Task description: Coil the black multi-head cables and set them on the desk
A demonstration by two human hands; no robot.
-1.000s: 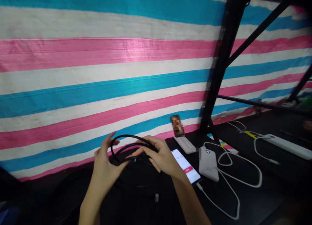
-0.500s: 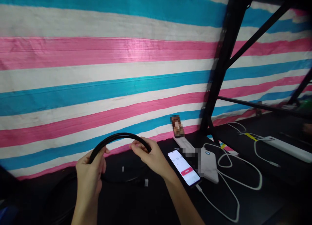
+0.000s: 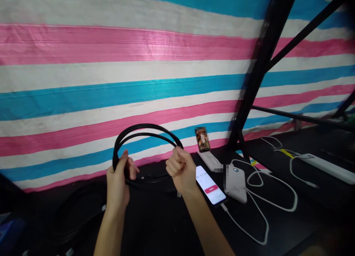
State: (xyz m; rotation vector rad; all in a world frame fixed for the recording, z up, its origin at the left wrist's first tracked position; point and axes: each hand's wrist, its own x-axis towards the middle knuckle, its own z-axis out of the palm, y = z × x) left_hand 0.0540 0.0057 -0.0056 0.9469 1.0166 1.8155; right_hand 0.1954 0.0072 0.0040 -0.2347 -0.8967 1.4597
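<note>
A black cable is looped in an arch between my two hands, above the dark table. My left hand grips the left side of the loops, thumb across them. On the other side, my right hand is closed in a fist around the cable's right end. Lower strands of the cable hang between the hands, dim against the black surface. A small pale plug end shows just below my right hand.
More black cable lies coiled at the left. A lit phone, a white power bank, a second phone on a stand and white cords are at right. A power strip lies beyond; striped sheeting hangs behind.
Both hands have moved slightly right and up in view with the cable. The loops have spread into separate strands, and my right hand has closed into a fist.
</note>
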